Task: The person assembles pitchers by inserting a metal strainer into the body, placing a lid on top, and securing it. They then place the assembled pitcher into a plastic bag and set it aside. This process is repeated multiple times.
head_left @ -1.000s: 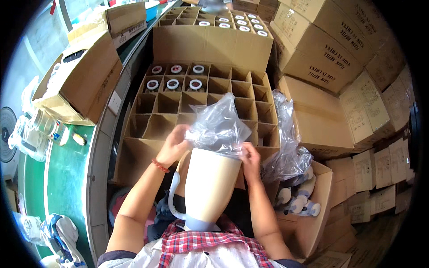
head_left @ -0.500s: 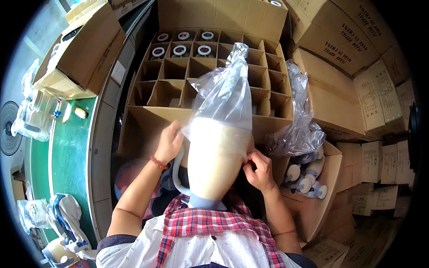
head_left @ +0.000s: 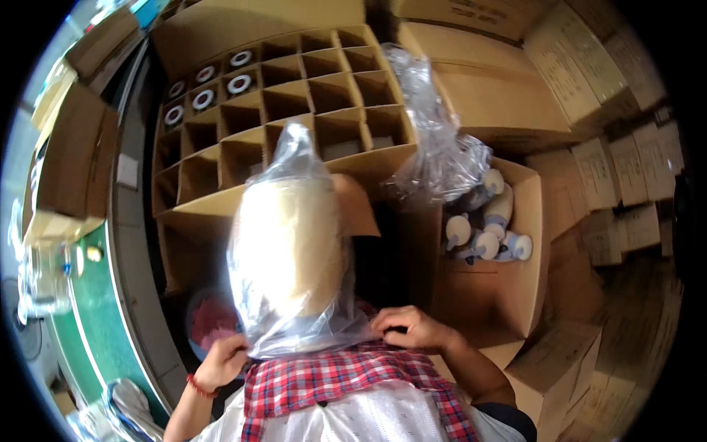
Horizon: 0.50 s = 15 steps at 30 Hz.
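A cream-coloured jug point(head_left: 289, 247) stands upright in front of my chest, covered by a clear plastic bag point(head_left: 294, 184) pulled down over it. My left hand point(head_left: 221, 361) grips the bag's lower edge on the left side. My right hand point(head_left: 409, 328) pinches the bag's lower edge on the right. Behind the jug lies an open cardboard box with a divider grid point(head_left: 294, 110); several far-left cells hold round white-topped items point(head_left: 205, 99). The jug's handle and base are hidden.
A box to the right point(head_left: 508, 295) holds several white jugs point(head_left: 482, 236) and a bunch of clear plastic bags point(head_left: 438, 155). Stacked closed cartons point(head_left: 626, 191) fill the right side. A green conveyor point(head_left: 81, 324) runs along the left, with more cartons point(head_left: 70, 169) above it.
The bag has been drawn down over the jug and both hands have dropped from the jug's sides to the bag's bottom edge. The view has tilted, showing more of the right-hand box.
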Motion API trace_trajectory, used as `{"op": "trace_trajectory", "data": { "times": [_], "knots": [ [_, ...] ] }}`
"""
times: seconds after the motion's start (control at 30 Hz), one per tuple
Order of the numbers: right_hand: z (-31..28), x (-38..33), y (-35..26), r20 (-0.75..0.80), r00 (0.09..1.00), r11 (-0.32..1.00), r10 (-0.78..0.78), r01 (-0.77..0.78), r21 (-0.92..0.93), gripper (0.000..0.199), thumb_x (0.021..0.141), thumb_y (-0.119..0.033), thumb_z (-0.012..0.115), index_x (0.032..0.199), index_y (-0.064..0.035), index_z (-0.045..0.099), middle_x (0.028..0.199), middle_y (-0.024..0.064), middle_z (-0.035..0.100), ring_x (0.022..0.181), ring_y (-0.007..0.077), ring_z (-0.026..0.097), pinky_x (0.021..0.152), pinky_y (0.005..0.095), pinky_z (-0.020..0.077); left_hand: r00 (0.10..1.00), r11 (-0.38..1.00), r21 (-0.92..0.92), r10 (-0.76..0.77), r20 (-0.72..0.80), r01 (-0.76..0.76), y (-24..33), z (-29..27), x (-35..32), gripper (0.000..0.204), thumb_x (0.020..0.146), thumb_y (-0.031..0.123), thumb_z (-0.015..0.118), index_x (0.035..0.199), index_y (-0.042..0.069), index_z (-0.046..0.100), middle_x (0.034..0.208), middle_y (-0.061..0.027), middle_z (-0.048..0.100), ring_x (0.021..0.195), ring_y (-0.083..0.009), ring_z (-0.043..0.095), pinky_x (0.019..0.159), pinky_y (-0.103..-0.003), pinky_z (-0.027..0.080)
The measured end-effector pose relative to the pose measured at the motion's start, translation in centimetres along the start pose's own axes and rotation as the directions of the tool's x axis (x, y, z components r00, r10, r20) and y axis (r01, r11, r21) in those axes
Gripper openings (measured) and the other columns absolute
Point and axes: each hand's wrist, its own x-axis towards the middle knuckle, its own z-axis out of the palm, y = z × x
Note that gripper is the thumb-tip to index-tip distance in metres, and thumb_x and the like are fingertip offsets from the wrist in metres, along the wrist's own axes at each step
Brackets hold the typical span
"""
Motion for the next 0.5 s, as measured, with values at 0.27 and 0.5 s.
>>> {"op": "trace_trajectory", "data": {
  "times": [0.27,0.5],
  "knots": [
    [-20.4,-15.8,31.5,-0.993,0.043,0.925,-0.106,-0.363,-0.115,0.039,0.086,-0.013,0.065,0.121,-0.0007,0.054,0.123,0.0127,0.056,0.111,0.0235,0.054,0.098,0.0351,0.0428,0.939,0.191,0.964,0.323,0.118,-0.187,5.1,1.0,8.4,0.049,0.063,0.006,0.071,0.111,0.013,0.064,0.135,-0.0106,0.045,0.137,-0.0318,0.032,0.114,-0.064,0.012],
    [-31.9,-15.7,36.2,-0.969,0.023,0.479,0.245,-0.872,0.100,0.092,0.070,-0.047,0.079,0.143,-0.0067,0.040,0.149,0.0250,0.033,0.138,0.0394,0.029,0.113,0.0498,0.0256,0.770,0.155,0.902,0.590,0.243,-0.403,8.0,-1.2,8.5,0.018,0.068,0.021,0.065,0.083,0.018,0.057,0.088,0.0034,0.055,0.092,-0.0149,0.057,0.081,-0.041,0.043]
  ]
}}
